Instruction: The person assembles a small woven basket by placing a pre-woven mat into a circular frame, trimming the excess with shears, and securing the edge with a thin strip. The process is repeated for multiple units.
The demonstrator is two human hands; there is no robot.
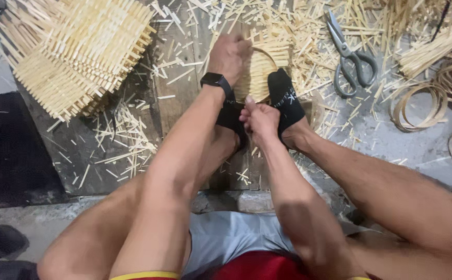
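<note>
Between our two black-socked feet [284, 101], the small bamboo weave [259, 72] lies pinned on the floor, our left hand [229, 56] pressing its top, our right hand [259, 118] pinching its near edge, scissors [348, 57] lying right of it.

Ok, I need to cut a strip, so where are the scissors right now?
In the head view the grey scissors lie shut at the upper right on the strewn bamboo slivers, right of the black-socked foot and left of the coiled strips.
</note>
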